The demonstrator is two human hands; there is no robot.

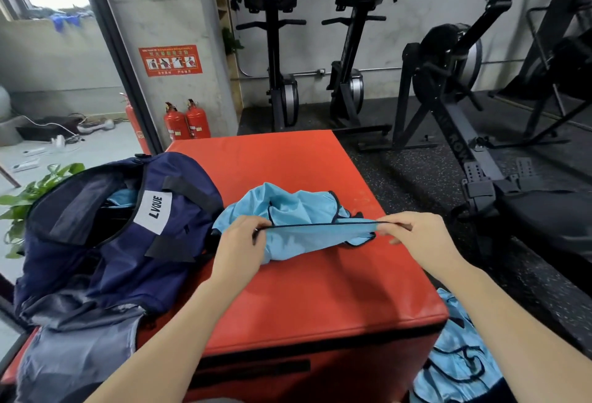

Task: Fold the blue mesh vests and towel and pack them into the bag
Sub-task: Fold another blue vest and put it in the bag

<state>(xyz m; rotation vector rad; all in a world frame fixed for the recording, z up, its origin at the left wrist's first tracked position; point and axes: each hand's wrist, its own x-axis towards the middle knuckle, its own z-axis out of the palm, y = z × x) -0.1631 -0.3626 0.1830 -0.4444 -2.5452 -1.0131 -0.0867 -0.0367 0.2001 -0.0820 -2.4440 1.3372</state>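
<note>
Both hands, left (242, 236) and right (413, 231), pinch a vest (298, 210) hem taut over the counter (320, 290), likely squaring it to fold. Bag (121, 229) open alongside; more vests (458, 361) on the floor.

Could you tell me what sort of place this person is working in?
Most likely a gym: rowing machines stand along the wall, the dark floor looks like speckled rubber, and the red padded box resembles a jump box.

You're facing a red padded box (307, 274) filling centre frame. Two fire extinguishers (187, 122) are standing upper left, rowing machines (464, 107) are lining the upper right, a leafy plant (35, 197) is peeking in at left.
</note>
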